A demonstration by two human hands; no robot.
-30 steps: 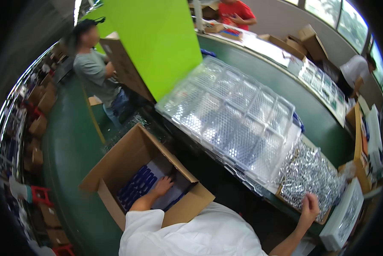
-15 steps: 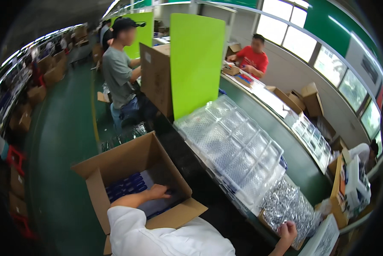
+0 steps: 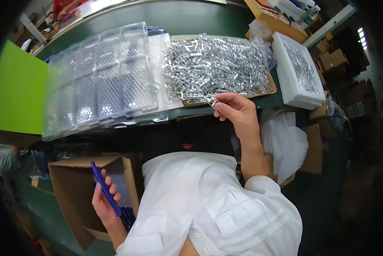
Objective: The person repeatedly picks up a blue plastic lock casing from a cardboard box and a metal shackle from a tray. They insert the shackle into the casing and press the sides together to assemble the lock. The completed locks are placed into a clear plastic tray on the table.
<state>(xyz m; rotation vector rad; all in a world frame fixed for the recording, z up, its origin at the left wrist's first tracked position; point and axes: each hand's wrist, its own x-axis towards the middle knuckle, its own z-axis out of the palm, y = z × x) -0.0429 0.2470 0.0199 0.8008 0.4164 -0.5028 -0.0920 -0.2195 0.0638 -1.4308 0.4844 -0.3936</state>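
Observation:
My left hand (image 3: 101, 204) is closed around a long, slim blue plastic piece (image 3: 104, 187), held upright at a tilt over the open cardboard box (image 3: 69, 200) at lower left. More blue pieces (image 3: 127, 216) lie inside that box, partly hidden by its flap and my sleeve. My right hand (image 3: 238, 112) pinches a small shiny metal part (image 3: 213, 102) between thumb and fingertips. It is at the near edge of a heaped pile of similar metal parts (image 3: 219, 64), which fills a shallow cardboard tray (image 3: 272, 86) on the bench.
Stacked clear plastic compartment trays (image 3: 101, 79) stand left of the pile. A white foam box (image 3: 285, 70) with metal parts is to its right. A bright green panel (image 3: 16, 91) rises at far left. White plastic sheeting (image 3: 285, 143) hangs below the bench; a person in red (image 3: 67, 6) sits opposite.
My view has swung from the box to the bench. My left hand has come up out of the box with a blue piece. My right hand stays by the metal pile.

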